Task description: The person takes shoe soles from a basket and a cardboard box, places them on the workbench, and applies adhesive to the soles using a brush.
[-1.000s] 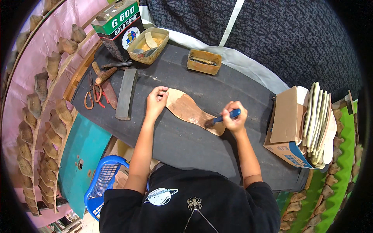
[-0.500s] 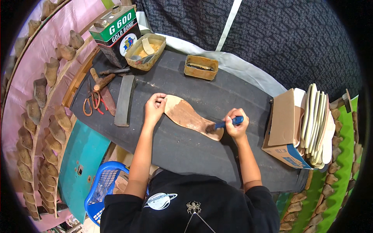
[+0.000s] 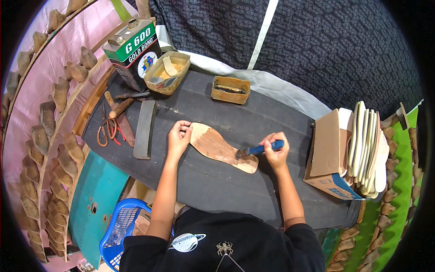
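On the dark work table lies a tan shoe insole (image 3: pixel 216 148), its surface mostly darkened with a brown, wet-looking coat. My left hand (image 3: pixel 180 136) pinches the insole's wide left end between thumb and fingers. In my right hand (image 3: pixel 276 150) is a brush (image 3: pixel 261 148) with a blue handle, gripped in closed fingers. The dark bristles touch the insole right of its middle, toward the narrow end. Pale, uncoated patches show at the left end and along the right end's rim.
A glue can (image 3: pixel 131 54), a tub with a pale scraper (image 3: pixel 167 72) and a small tan container (image 3: pixel 231 89) stand at the back. Left lie scissors (image 3: pixel 108 124), a hammer (image 3: pixel 121 111) and a grey block (image 3: pixel 145 129). A cardboard box of insoles (image 3: pixel 331 145) stands right.
The brush has moved left along the insole, away from its right end toward the middle. The whole view has shifted slightly. My left hand keeps its hold on the insole's left end.
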`<action>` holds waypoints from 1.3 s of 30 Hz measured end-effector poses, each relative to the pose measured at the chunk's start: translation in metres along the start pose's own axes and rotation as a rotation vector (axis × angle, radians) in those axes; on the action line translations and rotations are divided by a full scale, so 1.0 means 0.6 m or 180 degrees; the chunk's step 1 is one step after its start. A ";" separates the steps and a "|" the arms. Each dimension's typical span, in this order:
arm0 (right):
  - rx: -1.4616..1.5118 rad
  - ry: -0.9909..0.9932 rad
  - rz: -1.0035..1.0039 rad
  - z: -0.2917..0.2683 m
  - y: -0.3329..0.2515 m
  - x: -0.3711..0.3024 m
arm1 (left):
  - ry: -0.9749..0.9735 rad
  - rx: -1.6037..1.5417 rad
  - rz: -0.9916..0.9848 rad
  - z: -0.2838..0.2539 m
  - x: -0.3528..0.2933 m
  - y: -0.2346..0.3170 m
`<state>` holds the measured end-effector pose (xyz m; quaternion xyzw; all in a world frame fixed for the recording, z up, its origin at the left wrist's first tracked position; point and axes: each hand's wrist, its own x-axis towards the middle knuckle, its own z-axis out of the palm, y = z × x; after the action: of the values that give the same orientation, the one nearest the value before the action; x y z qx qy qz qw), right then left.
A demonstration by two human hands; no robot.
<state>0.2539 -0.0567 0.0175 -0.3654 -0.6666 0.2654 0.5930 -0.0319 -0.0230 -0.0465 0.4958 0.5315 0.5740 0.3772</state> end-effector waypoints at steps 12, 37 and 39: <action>0.0435 0.0029 0.0359 0.036 -0.007 0.013 | 0.0032 0.0068 0.0041 0.001 -0.002 -0.005; 0.0292 0.0436 0.0614 0.004 0.009 -0.003 | -0.0022 0.0061 -0.0071 0.005 -0.004 0.012; 0.0443 0.0521 0.0661 -0.011 0.007 -0.007 | -0.0033 0.0064 -0.0007 0.000 -0.002 0.000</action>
<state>0.2613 -0.0579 0.0127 -0.4108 -0.5547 0.3401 0.6386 -0.0316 -0.0245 -0.0466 0.5019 0.5358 0.5656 0.3755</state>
